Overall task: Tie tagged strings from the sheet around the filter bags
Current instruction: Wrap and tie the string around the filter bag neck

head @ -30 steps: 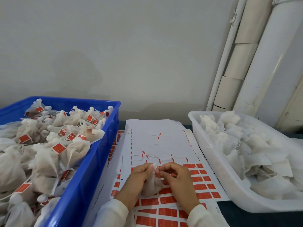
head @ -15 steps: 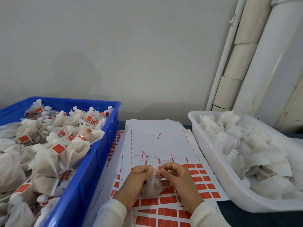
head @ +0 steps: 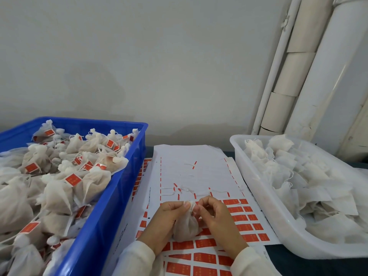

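We see the left hand [head: 172, 214] and the right hand [head: 214, 214] both pinching the gathered neck of a filter bag [head: 186, 228] that rests on the sheet of red tags [head: 199, 172]. A blue crate [head: 103, 226] of tied bags stands to the left, a white tub [head: 264, 200] of untied ones to the right

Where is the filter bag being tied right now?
In the head view, low centre: the filter bag rests on the tag sheet, its neck pinched between left hand and right hand.

Two hands [head: 171, 214] [head: 214, 216], two bins [head: 103, 226] [head: 256, 198], one held bag [head: 186, 226], one sheet [head: 199, 172]
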A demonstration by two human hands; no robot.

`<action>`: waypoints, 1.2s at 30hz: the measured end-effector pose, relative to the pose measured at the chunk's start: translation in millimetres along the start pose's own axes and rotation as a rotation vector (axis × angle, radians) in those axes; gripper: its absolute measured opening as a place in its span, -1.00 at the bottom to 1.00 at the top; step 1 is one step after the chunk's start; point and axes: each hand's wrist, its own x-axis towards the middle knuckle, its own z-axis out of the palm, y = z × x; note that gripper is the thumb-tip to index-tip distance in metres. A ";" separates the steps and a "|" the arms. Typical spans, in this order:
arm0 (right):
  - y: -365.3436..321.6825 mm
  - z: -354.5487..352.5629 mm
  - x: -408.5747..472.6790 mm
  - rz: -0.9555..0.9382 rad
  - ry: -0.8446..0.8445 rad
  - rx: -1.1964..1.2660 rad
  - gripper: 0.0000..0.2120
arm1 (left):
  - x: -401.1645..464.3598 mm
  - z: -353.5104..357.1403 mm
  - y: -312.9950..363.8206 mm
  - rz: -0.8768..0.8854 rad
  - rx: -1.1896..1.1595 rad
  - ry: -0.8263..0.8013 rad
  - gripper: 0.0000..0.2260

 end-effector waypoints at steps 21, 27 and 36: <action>-6.0 12.1 -8.2 -0.138 0.268 -0.071 -0.77 | -0.1 9.3 0.0 -0.086 -0.184 0.153 -0.76; -10.0 13.7 -8.1 -0.137 0.269 -0.246 -0.81 | -1.4 12.5 2.2 -0.049 -0.097 0.250 -0.84; -6.7 16.7 -6.7 -0.116 0.306 -0.322 -0.90 | 1.9 11.7 0.0 0.041 -0.003 0.258 -0.95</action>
